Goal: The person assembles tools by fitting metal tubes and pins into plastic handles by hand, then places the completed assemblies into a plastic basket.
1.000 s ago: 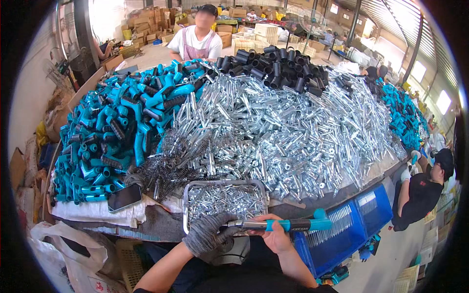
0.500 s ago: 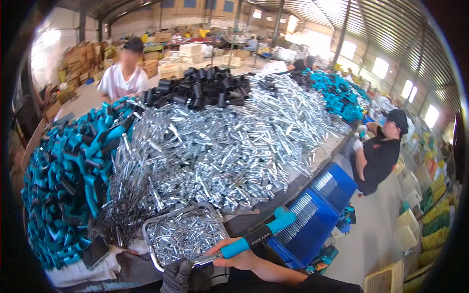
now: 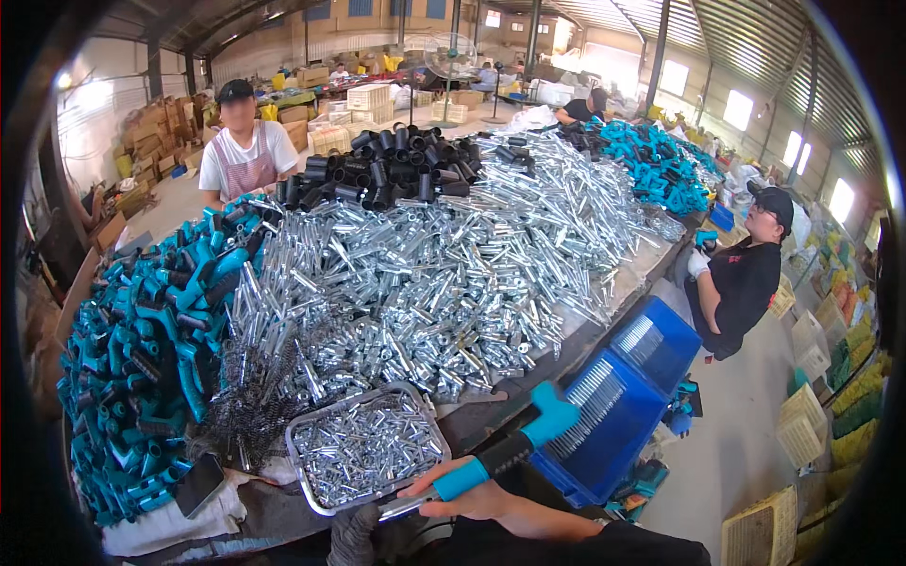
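Our right hand (image 3: 475, 497) curls round the tool (image 3: 504, 455), which slants down toward our gloved left hand (image 3: 353, 535), whose grip we can't tell.

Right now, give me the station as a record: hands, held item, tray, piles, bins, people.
left hand: gray-gloved, at silver end of held piece; grip unclear
right hand: bare, holding piece
held piece: teal and black, silver end
tray: small silver parts
piles: teal parts, left; larger silver parts, middle; black tubes, behind
blue bins: right, thin silver rods in rows
people: white-shirted person, upper left; black-shirted person, right
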Demonstrator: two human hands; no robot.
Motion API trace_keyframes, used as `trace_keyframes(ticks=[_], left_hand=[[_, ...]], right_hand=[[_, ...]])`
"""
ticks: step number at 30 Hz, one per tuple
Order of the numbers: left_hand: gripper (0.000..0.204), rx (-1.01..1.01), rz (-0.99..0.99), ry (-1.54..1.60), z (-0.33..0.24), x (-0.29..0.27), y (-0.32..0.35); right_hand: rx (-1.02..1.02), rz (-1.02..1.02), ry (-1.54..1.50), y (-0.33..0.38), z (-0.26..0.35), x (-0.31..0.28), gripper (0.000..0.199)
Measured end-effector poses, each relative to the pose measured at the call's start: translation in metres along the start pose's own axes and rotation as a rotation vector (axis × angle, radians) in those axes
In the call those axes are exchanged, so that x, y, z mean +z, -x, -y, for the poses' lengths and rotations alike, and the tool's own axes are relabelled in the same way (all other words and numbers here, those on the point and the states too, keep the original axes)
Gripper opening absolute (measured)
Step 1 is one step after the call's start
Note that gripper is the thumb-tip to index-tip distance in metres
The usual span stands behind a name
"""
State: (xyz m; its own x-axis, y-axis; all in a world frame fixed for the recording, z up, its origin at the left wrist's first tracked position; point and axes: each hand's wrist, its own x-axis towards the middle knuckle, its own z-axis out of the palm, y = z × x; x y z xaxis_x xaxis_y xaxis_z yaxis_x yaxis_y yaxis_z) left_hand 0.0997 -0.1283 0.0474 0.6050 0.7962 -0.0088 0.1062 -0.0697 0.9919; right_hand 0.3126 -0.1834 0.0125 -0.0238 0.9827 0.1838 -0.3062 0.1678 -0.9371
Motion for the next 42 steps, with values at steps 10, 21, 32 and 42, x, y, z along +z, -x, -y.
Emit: trace_keyframes(ticks=[10, 21, 32, 42], left_hand=[[0.038, 0.013, 0.078, -0.338, -0.04, -0.007, 0.003], [0.042, -0.457, 0.287, 0.584, 0.036, -0.005, 0.0], [0.037, 0.348, 0.024, -0.632, 0.0, -0.005, -0.008], [0.016, 0.22, 0.079, -0.452, -0.035, 0.013, -0.022]], right_hand=[[0.191, -0.098, -0.25, 0.01, -0.008, 0.006, 0.026], [-0.131, 0.306, 0.229, -0.009, 0.024, -0.016, 0.024], [0.201, -0.204, -0.345, 0.002, 0.005, 0.006, 0.03], [-0.15, -0.027, 0.369, -0.013, 0.021, 0.003, 0.027]])
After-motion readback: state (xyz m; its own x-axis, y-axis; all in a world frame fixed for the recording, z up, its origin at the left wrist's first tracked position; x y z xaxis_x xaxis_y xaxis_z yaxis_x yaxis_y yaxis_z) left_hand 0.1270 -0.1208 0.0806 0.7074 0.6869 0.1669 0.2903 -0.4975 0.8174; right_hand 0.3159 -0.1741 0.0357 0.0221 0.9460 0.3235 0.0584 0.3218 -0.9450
